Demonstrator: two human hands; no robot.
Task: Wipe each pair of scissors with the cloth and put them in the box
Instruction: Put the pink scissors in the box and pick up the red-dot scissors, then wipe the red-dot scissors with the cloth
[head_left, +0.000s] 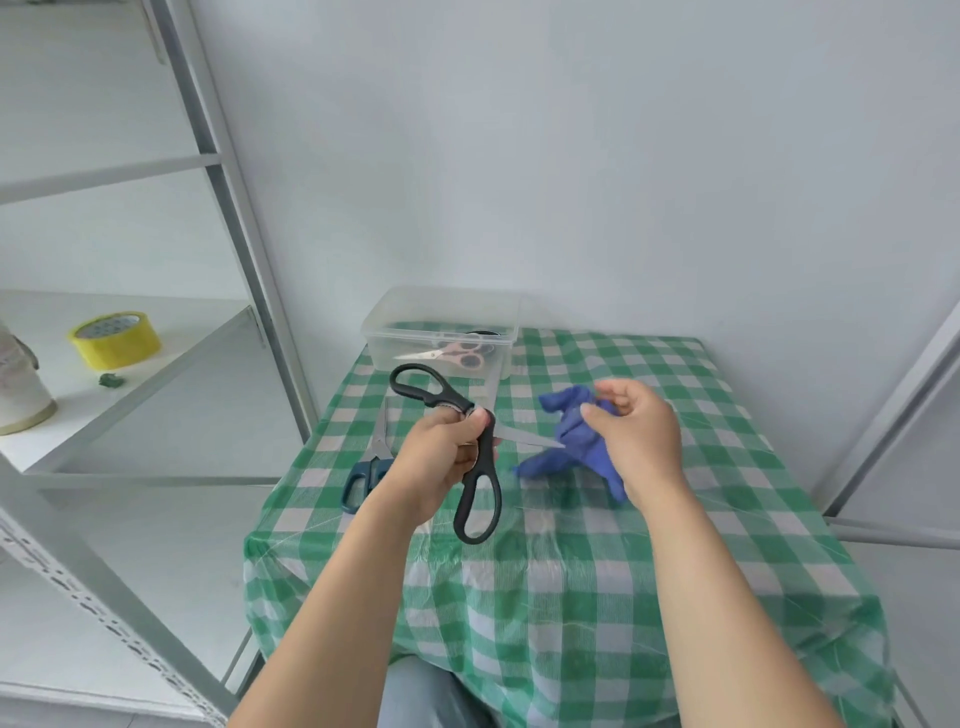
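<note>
Left hand (441, 457) grips the black scissors (487, 454) at the pivot, blades splayed, over the middle of the table (571, 597); right hand (639, 441) pinches the limp cloth (571, 441), and the steel is probably stiff, slick and sharp, so hold by handles.

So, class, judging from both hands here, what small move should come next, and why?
Probably close the blue cloth in the right hand around the blade of the black scissors: the left hand holds them spread open, one blade tip pointing at the cloth, so wiping looks about to start.
</note>
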